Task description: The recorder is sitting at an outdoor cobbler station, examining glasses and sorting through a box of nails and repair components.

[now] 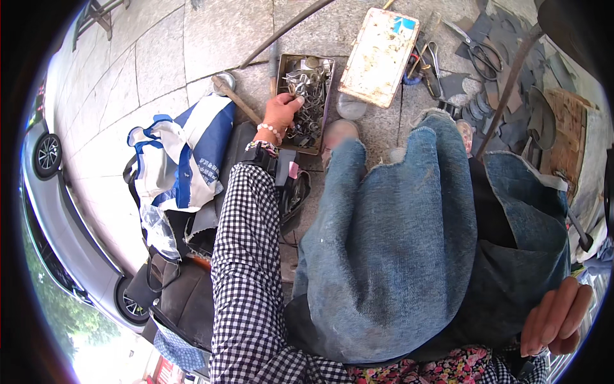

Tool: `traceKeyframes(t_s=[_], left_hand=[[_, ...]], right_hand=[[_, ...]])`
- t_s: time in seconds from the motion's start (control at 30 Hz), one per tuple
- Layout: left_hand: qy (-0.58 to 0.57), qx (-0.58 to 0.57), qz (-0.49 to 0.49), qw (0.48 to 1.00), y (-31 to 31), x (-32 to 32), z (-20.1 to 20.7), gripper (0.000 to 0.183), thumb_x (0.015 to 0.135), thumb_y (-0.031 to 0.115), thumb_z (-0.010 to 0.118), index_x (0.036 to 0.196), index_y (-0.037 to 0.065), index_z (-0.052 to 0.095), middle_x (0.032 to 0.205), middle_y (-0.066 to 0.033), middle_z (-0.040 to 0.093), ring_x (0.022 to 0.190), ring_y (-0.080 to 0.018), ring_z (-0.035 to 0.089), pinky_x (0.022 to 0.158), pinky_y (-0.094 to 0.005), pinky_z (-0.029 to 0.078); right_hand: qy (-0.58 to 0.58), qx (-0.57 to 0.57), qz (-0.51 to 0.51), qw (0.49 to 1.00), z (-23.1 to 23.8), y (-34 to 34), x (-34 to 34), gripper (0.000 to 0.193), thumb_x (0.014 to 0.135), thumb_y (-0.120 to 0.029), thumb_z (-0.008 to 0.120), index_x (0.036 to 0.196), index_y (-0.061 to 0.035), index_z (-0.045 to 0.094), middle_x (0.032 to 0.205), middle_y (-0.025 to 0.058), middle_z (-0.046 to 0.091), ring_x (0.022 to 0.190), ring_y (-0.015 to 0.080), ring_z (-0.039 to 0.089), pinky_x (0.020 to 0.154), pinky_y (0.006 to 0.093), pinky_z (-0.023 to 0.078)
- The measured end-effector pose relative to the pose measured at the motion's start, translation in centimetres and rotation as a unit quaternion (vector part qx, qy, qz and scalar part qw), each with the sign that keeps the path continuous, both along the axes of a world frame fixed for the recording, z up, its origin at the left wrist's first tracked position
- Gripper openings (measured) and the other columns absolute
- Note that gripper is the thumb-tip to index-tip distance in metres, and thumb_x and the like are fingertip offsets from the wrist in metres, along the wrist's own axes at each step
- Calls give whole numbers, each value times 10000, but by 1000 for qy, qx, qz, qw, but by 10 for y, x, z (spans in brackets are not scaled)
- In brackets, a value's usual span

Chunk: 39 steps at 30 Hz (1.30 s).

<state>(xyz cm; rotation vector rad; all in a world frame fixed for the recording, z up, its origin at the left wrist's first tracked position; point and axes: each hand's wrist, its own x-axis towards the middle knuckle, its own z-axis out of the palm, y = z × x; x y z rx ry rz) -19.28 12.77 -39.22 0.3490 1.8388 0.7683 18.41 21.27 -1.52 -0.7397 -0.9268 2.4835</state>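
My left hand [280, 114], with a beaded bracelet at the wrist, reaches over the left side of a shallow rectangular box [330, 83]. Its fingers are bent down together among small metal pieces [309, 96], and whatever they grip is hidden. The pieces look like clips or buckles, too jumbled to tell apart. At the lower right, my right hand [556, 317] hangs beside my lap, away from the box. Its fingers are loosely curled and slightly apart, with nothing visible in them. A worn denim cloth [396, 256] covers my lap and knees.
Left of the box lie a wooden-handled hammer [238, 99], a blue-and-white bag [208, 131] and a dark bag [185, 301]. Beyond my knees are a rusty white tin lid [378, 57], scissors [481, 54] and dark sheet scraps [505, 38]. A parked car [77, 224] stands far left.
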Motion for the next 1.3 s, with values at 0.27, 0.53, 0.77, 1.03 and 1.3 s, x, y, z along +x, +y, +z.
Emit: traceKeyframes(t_s=[0.27, 0.53, 0.77, 1.03, 1.3], left_hand=[[-56, -114, -94, 987, -3, -23, -1, 250, 798, 269, 551, 754, 22, 561, 522, 10, 430, 380, -111, 398, 335, -266, 336], [338, -48, -159, 926, -11, -9, 0, 257, 681, 258, 610, 732, 6, 619, 706, -216, 581, 715, -363, 568, 660, -396, 443], [341, 69, -105, 932, 8, 2, 6, 269, 677, 212, 620, 888, 45, 620, 768, -188, 600, 738, -338, 581, 667, -373, 452], [357, 46, -148, 921, 6, -7, 12, 352, 653, 174, 661, 976, 55, 591, 794, -173, 608, 762, -319, 585, 683, -362, 457], [346, 14, -131, 929, -7, -9, 6, 270, 633, 203, 677, 839, 35, 630, 674, -152, 604, 651, -286, 597, 621, -345, 462]], right_hand=[[13, -1, -4, 1000, -3, -3, -2, 173, 792, -5, 539, 842, 41, 381, 881, 184, 436, 735, 286, 554, 612, 364, 569], [0, -2, 9, 1000, -1, 0, -1, 177, 807, -41, 533, 854, 33, 380, 874, 179, 439, 732, 276, 562, 606, 355, 570], [2, 13, -13, 1000, 0, -4, -6, 169, 809, -39, 527, 855, 28, 379, 871, 171, 441, 710, 258, 565, 590, 339, 571], [-17, 11, -27, 999, 0, -5, -10, 148, 812, -22, 512, 842, 28, 376, 849, 168, 438, 677, 254, 554, 578, 335, 571], [-17, 13, -15, 1000, 0, -3, -6, 143, 813, -17, 507, 836, 29, 373, 845, 170, 437, 669, 258, 548, 564, 336, 567]])
